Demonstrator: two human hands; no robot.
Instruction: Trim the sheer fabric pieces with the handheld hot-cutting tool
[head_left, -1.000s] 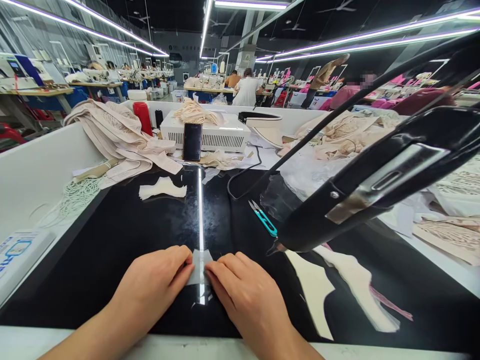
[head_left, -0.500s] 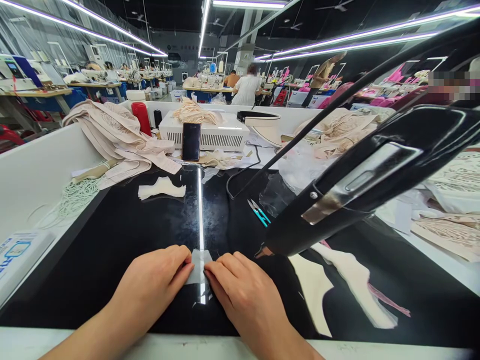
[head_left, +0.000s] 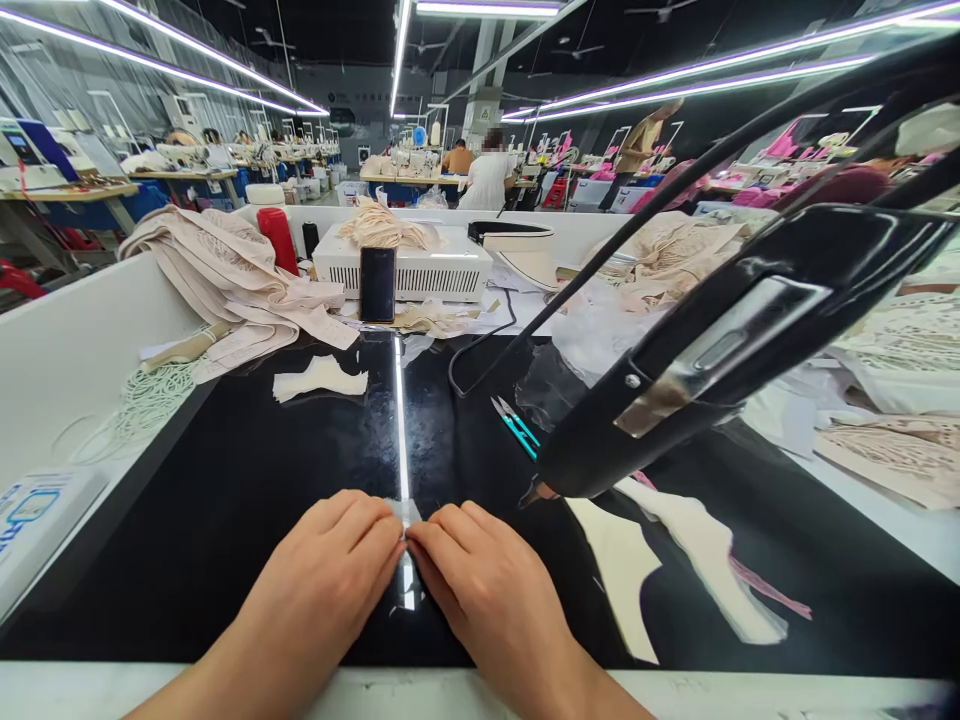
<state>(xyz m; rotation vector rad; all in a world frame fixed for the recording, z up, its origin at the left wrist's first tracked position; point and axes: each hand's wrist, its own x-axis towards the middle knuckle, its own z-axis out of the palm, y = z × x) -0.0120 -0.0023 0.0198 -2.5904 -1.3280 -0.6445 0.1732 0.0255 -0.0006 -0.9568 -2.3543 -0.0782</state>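
My left hand [head_left: 330, 570] and my right hand [head_left: 491, 575] meet fingertip to fingertip low over the black work surface [head_left: 225, 500]. Both are closed in a pinch on a small translucent whitish piece of sheet [head_left: 405, 510], mostly covered by the fingers. Right of my hands, a black machine head [head_left: 637, 420] with a copper-coloured pointed tip [head_left: 537, 492] slants down. Beside that tip lie teal thread snips [head_left: 517, 428] and a cream cut fabric piece [head_left: 616, 560].
Another cream piece [head_left: 321, 379] lies at the back left. A phone [head_left: 377, 285] leans against a white vented box [head_left: 442, 270]. Beige fabric [head_left: 225, 260] is piled left, with pale green cord [head_left: 154, 405] below it. A black cable [head_left: 487, 370] crosses the surface. People work farther back.
My left hand has moved right, up against my right fingertips, and now covers much of the translucent piece. The view has shifted slightly.
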